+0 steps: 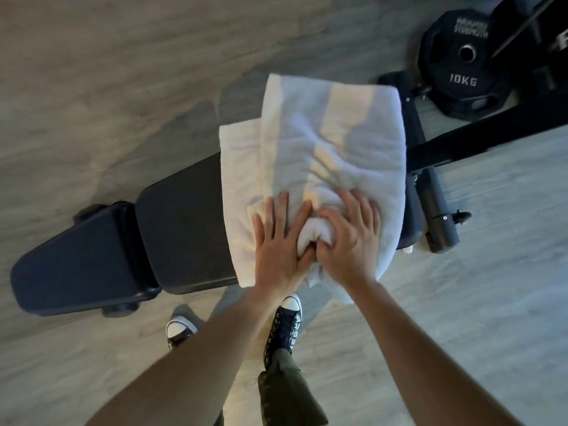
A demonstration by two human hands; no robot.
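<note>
A white towel [332, 133] lies spread across a black padded weight bench [123, 250], hanging over its near edge. My left hand [278, 241] lies flat on the towel with fingers straight and spread, its thumb tucked against a bunched fold. My right hand [350, 238] sits just to the right, its thumb and fingers curled round that raised fold of towel. The two hands touch at the fold.
A black 10 kg weight plate [464, 63] lies on the wood-look floor at the back right, beside the bench's black frame and foot roller [436, 207]. My two black-and-white sneakers [285, 327] stand on the floor just in front of the bench.
</note>
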